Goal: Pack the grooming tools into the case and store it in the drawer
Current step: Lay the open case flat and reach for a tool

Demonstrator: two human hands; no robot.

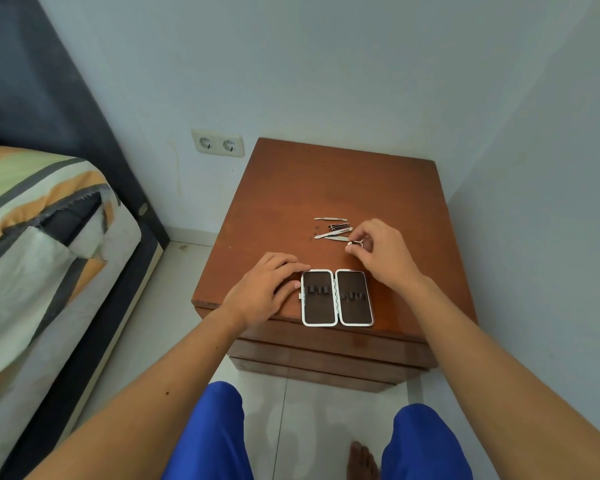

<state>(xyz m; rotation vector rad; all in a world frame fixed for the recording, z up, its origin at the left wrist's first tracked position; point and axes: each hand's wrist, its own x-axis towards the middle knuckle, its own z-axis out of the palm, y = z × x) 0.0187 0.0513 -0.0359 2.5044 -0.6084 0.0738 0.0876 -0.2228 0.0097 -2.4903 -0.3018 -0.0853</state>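
A pale blue-white wall (326, 64) fills the top of the view, and a bed with a dark grey headboard and an orange, green and grey striped cover (32, 220) runs along the left. In the corner stands a square reddish-brown wooden nightstand (326, 188) with stacked drawer fronts (326, 355) showing along its near face, all pushed in. Below are white floor tiles (291, 410), the person's knees in bright blue shorts (215, 427) and a bare foot (361, 459). A white double wall socket (218, 143) sits on the wall just left of the nightstand. Near the front edge of the tabletop lies the white-rimmed hinged case with a dark lining (336, 297), spread flat open, both halves empty apart from small dark holding loops. The left hand (267, 289) rests on the wood with relaxed, nearly straight fingers touching the case's left rim. The right hand (378, 251), just behind the case's right half, has thumb and fingers curled, pinching a small silver tool with a ring-shaped handle (356, 242); which tool it is cannot be told. Just left of that hand lie the loose silver grooming tools (335, 230), several slim pieces and a nail clipper, close together on the tabletop.
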